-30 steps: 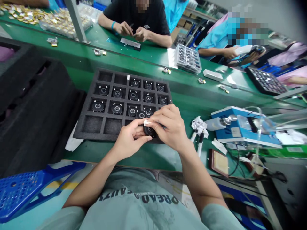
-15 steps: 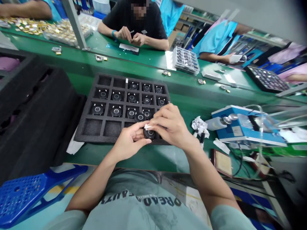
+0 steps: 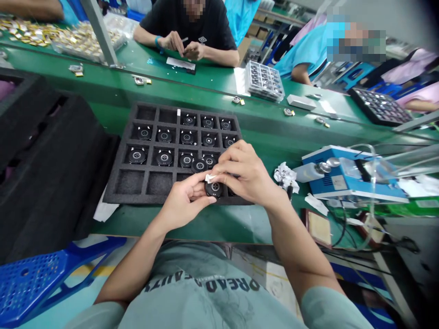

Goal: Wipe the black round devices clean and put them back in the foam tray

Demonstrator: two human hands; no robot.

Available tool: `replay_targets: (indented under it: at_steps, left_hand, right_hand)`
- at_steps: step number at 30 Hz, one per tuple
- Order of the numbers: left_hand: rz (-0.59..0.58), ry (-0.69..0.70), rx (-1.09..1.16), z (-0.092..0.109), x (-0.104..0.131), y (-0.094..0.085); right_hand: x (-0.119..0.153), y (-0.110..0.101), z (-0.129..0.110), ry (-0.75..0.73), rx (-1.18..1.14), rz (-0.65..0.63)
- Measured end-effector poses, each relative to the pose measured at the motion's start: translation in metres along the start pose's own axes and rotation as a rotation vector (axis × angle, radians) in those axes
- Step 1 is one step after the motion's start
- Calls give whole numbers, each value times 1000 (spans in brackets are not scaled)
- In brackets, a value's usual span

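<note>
Between the thumb and fingers of my left hand point(image 3: 187, 201) is a round black watch case point(image 3: 215, 188), its back with a sensor ring facing up. My right hand point(image 3: 242, 171) pinches a small white wipe point(image 3: 209, 177) against the upper edge of that case. Both hands are over the front right part of a black foam tray point(image 3: 160, 167). Similar watch cases lie in many of its compartments. Another loose watch case point(image 3: 199, 166) rests across a divider just beyond my fingertips. My right hand hides some of the right-hand compartments.
Stacked black foam trays point(image 3: 44, 169) stand at the left. To the right are crumpled white paper point(image 3: 285, 176), a bottle point(image 3: 310, 172), a blue bench machine point(image 3: 353, 176) and a brown-framed pad point(image 3: 318, 227). Across the green bench, a co-worker point(image 3: 187, 36) handles small parts near a clear compartment box point(image 3: 264, 81).
The view has shifted slightly. My left hand keeps the watch case in nearly the same place, while my right hand and the wipe have moved a little up along its edge.
</note>
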State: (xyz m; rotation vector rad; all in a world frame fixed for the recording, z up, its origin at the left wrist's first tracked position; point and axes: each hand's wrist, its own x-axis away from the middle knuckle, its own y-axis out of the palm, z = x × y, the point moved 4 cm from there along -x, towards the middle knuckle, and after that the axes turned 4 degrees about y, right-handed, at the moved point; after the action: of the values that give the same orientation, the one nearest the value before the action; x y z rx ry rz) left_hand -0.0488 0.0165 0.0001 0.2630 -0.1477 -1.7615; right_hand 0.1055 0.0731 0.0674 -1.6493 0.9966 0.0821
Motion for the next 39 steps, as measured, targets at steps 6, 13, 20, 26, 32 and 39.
replay_targets:
  at_steps: [6, 13, 20, 26, 32, 39]
  left_hand:
    - [144, 14, 16, -5, 2, -1]
    - [221, 41, 81, 1, 2, 0]
    - [251, 40, 55, 2, 3, -2]
    - [238, 43, 55, 3, 2, -2]
    - [208, 6, 2, 3, 2, -1]
    - [220, 19, 28, 3, 3, -2]
  right_hand:
    - [4, 7, -18, 27, 39, -28]
    - [27, -15, 1, 172, 154, 87]
    - [41, -30, 9, 346, 11, 284]
    - [33, -20, 0, 253, -113, 181]
    - [18, 5, -17, 177, -109, 60]
    - [22, -3, -6, 157, 45, 119]
